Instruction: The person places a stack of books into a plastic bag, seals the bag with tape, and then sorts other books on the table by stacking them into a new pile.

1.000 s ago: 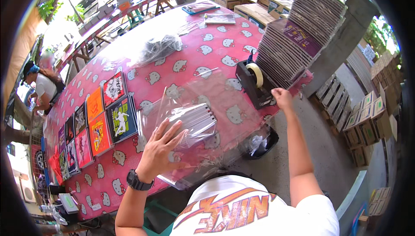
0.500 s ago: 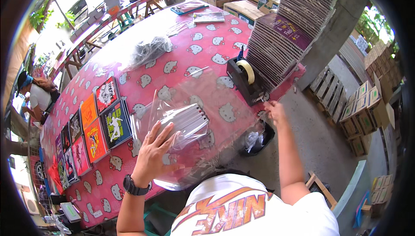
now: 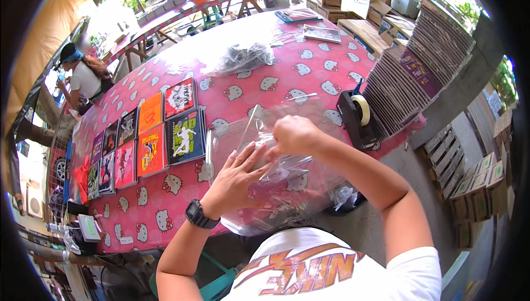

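My left hand (image 3: 237,182), with a black watch at the wrist, lies with fingers stretched out on a clear plastic sheet or bag (image 3: 312,177). Close beside its fingertips my right hand (image 3: 295,134) is closed and presses on the same plastic; whatever is between its fingers is hidden. The stack under the plastic is mostly covered by my hands. To the right of them stands a black tape dispenser (image 3: 349,114) with a roll of pale tape (image 3: 361,109). Rows of spiral notebooks (image 3: 185,138) with colourful covers lie to the left.
A pink patterned cloth covers the table (image 3: 232,92). A crumpled plastic bundle (image 3: 245,58) lies farther back. Tall stacks of boards (image 3: 397,91) stand at the right edge, with cardboard boxes (image 3: 364,33) behind. A co-worker (image 3: 85,80) is at the far left.
My right hand has moved left from the tape dispenser to the plastic beside my left hand. My left hand stays flat on the plastic. The view has shifted.
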Demonstrator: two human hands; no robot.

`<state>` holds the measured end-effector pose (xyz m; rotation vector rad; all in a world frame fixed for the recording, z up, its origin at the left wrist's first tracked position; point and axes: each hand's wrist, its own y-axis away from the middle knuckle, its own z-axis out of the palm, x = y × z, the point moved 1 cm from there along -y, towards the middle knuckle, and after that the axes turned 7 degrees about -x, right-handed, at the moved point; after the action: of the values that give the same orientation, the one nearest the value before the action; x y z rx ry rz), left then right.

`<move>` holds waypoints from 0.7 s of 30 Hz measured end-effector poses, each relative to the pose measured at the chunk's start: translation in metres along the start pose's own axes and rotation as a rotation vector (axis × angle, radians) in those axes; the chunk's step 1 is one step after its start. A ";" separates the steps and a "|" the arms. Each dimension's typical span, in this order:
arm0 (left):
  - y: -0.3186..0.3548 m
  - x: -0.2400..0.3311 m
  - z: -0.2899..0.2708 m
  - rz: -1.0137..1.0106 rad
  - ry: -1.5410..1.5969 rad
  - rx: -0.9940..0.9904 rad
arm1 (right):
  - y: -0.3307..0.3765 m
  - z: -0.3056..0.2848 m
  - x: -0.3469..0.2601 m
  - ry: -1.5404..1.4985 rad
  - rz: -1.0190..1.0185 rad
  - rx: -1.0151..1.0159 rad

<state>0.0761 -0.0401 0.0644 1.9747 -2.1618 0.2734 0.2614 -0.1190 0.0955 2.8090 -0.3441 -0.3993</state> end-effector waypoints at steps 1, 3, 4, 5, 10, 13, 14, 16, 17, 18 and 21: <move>0.001 0.001 0.000 -0.018 -0.015 -0.012 | 0.002 -0.004 -0.004 0.031 0.129 -0.077; 0.001 0.001 -0.002 -0.028 -0.004 0.001 | 0.011 -0.011 0.004 0.116 0.151 -0.078; -0.002 0.003 -0.001 -0.016 0.001 0.009 | 0.020 -0.014 0.015 0.194 0.191 -0.070; -0.002 0.004 -0.001 -0.046 0.060 0.056 | 0.028 -0.019 0.024 0.180 0.233 -0.098; 0.022 -0.018 0.031 -0.208 -0.056 0.395 | 0.060 0.016 0.059 -0.260 -0.391 0.399; -0.001 -0.001 0.038 -0.116 0.023 0.616 | 0.069 0.037 0.012 -0.362 -0.584 0.645; -0.006 0.001 0.037 -0.131 0.015 0.623 | 0.064 0.036 0.003 -0.422 -0.701 0.682; -0.014 0.005 0.033 -0.082 0.192 0.602 | 0.059 0.020 0.000 -0.509 -0.699 0.752; -0.014 0.010 0.027 -0.108 0.252 0.628 | 0.054 0.012 0.007 -0.757 -0.584 0.889; -0.008 0.011 0.021 -0.131 0.240 0.650 | 0.050 0.007 0.014 -1.007 -0.455 1.010; -0.006 0.012 0.007 -0.081 0.414 0.827 | -0.015 0.055 0.101 -1.292 0.015 0.298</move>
<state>0.0807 -0.0536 0.0611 2.0705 -1.8258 1.6105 0.3419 -0.1458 0.0169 2.3496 -0.6841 -2.2569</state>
